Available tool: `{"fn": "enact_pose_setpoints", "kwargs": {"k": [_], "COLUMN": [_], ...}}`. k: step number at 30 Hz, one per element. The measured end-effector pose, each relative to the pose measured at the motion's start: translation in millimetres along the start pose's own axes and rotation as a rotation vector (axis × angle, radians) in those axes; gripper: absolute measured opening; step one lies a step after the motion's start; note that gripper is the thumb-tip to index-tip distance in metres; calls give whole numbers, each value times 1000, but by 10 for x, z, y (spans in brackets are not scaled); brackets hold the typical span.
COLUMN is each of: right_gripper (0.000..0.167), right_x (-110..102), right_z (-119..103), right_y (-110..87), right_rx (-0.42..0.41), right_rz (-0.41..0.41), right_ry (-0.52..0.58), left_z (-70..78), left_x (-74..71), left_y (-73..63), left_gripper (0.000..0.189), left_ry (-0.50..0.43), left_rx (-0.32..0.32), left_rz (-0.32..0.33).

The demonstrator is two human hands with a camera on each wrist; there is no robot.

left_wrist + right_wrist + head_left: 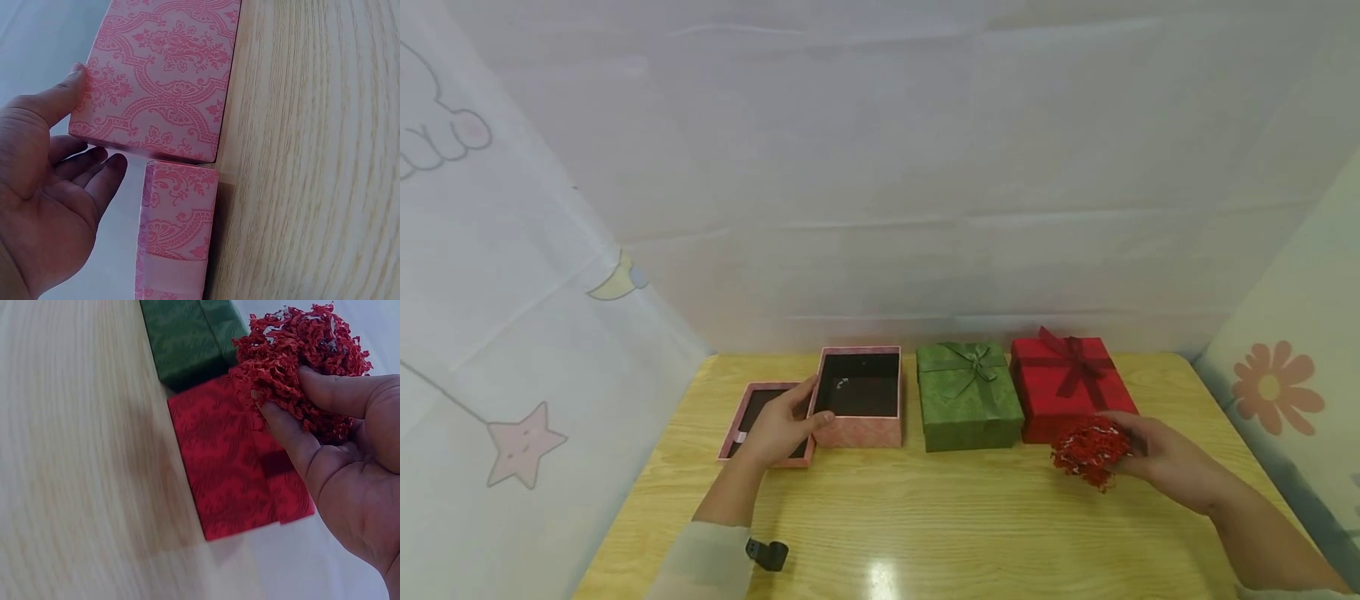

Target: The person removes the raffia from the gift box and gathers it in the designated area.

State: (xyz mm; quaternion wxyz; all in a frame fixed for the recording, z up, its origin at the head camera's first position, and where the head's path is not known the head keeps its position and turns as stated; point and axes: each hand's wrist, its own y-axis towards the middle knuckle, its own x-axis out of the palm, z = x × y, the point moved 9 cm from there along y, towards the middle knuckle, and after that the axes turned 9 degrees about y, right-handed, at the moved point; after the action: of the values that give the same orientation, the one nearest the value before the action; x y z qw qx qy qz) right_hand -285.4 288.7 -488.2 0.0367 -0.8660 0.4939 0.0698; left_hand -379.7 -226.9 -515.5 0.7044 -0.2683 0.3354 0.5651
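Observation:
Near the table's back edge, an uncovered pink patterned gift box (862, 432) shows its dark inside. My left hand (778, 429) holds its front left corner, thumb on the front wall (169, 69) and fingers at the left side. Under that hand lies the pink lid (735, 429), dark inside up; the left wrist view shows its patterned edge (178, 212). A clump of red crinkled paper shred (1088, 450) is pinched between the thumb and fingers of my right hand (1172, 460). The clump (300, 362) hangs just before and above the red box.
A green gift box (967, 408) with a ribbon bow stands right of the pink one. Beside it is a red gift box (1041, 392) with a dark red bow. The wooden table (925, 517) ends at fabric-covered walls. A black object (767, 554) is at my left sleeve.

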Motion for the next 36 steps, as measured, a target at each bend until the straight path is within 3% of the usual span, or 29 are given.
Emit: {"fn": "enact_pose_setpoints", "kwargs": {"k": [19,27,36], "right_gripper": [61,58,71], "right_x": [-410,-644,-949], "right_z": [356,506,716], "right_y": [-422,-576,-656], "right_rx": [67,72,189], "right_rz": [134,228,346], "right_ry": [-42,-69,-203], "left_z": [-5,60,39], "left_x": [53,38,59], "left_y": [-14,-1,-16], "left_gripper": [87,89,88], "left_ry": [-78,46,28], "left_rx": [-2,62,42], "left_rz": [-20,10,-17]}}
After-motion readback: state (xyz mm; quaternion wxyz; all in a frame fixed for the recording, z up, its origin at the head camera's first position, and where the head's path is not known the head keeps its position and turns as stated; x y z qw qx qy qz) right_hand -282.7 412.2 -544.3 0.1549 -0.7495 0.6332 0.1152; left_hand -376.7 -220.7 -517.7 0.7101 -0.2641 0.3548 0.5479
